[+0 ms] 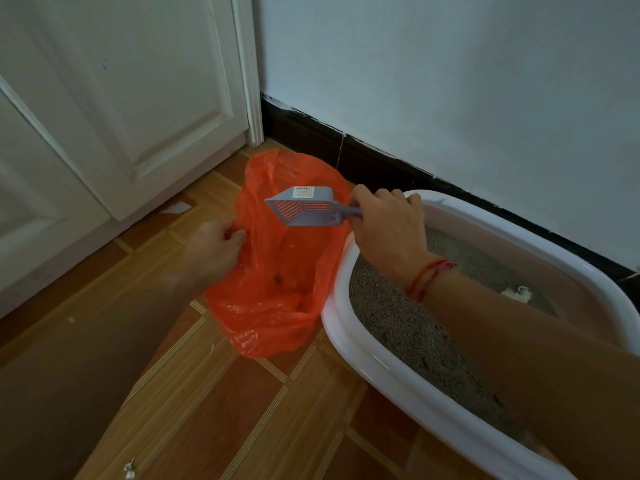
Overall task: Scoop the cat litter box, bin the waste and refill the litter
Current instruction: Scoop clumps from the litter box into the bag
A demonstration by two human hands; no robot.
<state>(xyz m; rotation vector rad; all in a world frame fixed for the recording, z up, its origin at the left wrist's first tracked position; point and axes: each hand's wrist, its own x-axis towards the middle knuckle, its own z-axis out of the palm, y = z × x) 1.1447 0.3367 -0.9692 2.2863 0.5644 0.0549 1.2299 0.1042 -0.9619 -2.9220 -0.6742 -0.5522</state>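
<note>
My right grip [384, 223] clamps the scoop [301, 209] handle, head out over the bag [277, 289] to drop waste. Beside it, my left grip [214, 251] pinches the bag rim so the mouth gapes. The box [346, 341] sits under my right wrist.

Wooden parquet floor [214, 410]: brown boards with pale inlay strips. An orange plastic bag [277, 289] lies near the corner where the door frame meets the dark skirting. A white litter box [391, 372] stands along the wall edge, against the bag's right side. A white paper scrap [175, 208] lies at the door edge. A pale speck [71, 319] lies to the left, and a small whitish object [130, 471] at the near edge.
</note>
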